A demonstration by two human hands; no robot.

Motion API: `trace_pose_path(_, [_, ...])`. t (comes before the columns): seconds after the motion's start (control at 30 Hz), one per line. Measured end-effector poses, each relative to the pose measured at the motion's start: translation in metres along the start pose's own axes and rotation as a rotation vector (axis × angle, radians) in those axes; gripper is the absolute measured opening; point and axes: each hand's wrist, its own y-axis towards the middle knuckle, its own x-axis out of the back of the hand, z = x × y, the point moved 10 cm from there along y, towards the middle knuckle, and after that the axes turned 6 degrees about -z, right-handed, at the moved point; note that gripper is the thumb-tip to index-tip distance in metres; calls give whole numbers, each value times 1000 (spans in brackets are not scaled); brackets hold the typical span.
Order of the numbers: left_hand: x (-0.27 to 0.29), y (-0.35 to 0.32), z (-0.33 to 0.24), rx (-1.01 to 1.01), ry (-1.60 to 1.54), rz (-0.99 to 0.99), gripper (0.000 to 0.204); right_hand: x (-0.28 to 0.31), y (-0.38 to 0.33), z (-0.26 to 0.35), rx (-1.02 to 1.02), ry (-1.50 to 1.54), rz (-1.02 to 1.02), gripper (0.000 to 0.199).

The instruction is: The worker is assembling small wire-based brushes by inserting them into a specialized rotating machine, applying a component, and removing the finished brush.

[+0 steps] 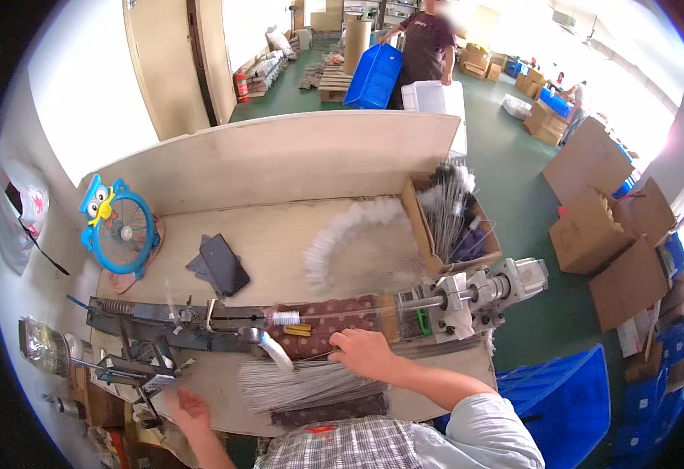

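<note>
My right hand [364,353] is over the front edge of a brown dotted cloth [338,316], its fingers curled together. What they hold, if anything, is too small to make out. My left hand [189,409] is low at the left, beside a metal stand [134,374], its fingers blurred. Between the hands lies a bundle of thin metal wires [303,384]. A white bristle brush [285,318] sits in line with the twisting machine's shaft [416,303]. Another white, tube-like brush piece [277,352] slants below it, and a small yellow piece [297,330] rests on the cloth.
Many white brushes [350,227] lie in an arc on the bench. A cardboard box [428,230] of wire brushes stands behind the machine's motor end [522,281]. Dark phone-like slabs [223,264] and a blue cartoon fan [123,230] are at left. A blue crate [561,399] stands right; a person [426,47] carries crates beyond.
</note>
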Motion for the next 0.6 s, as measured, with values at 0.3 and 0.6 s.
trace_pose_path(0.3, [72, -21, -132, -635, 176, -438, 47, 2, -7, -6, 89, -20, 156, 9])
trace_pose_path(0.6, [-147, -114, 113, -58, 337, 260, 39, 20, -6, -4, 91, -50, 234, 16])
